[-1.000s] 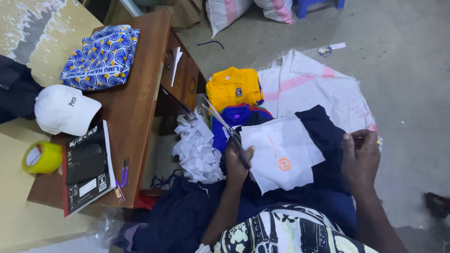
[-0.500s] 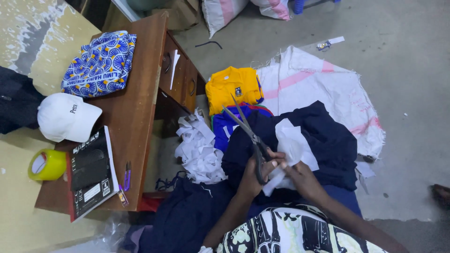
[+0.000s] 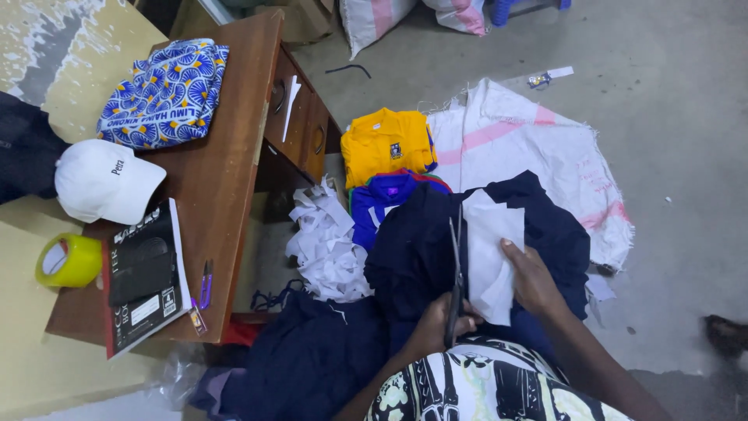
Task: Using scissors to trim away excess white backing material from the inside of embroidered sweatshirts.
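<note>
Left hand [image 3: 436, 331] grips scissors [image 3: 454, 284], blades pointing away along edge of white paper piece [image 3: 491, 257]. Right hand [image 3: 534, 281] pinches paper, holding it flat over navy garment [image 3: 421, 257] on lap. White offcuts pile [image 3: 327, 245] lies beside, near wooden table [image 3: 226, 179].

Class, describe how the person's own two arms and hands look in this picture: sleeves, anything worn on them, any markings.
Both forearms are bare, with no sleeves reaching them. The left hand and the right hand wear no gloves; no ring, watch or bracelet shows. No markings are visible on either arm. At the bottom edge, the garment the person wears has a bold pattern in black, white and pale yellow.
</note>
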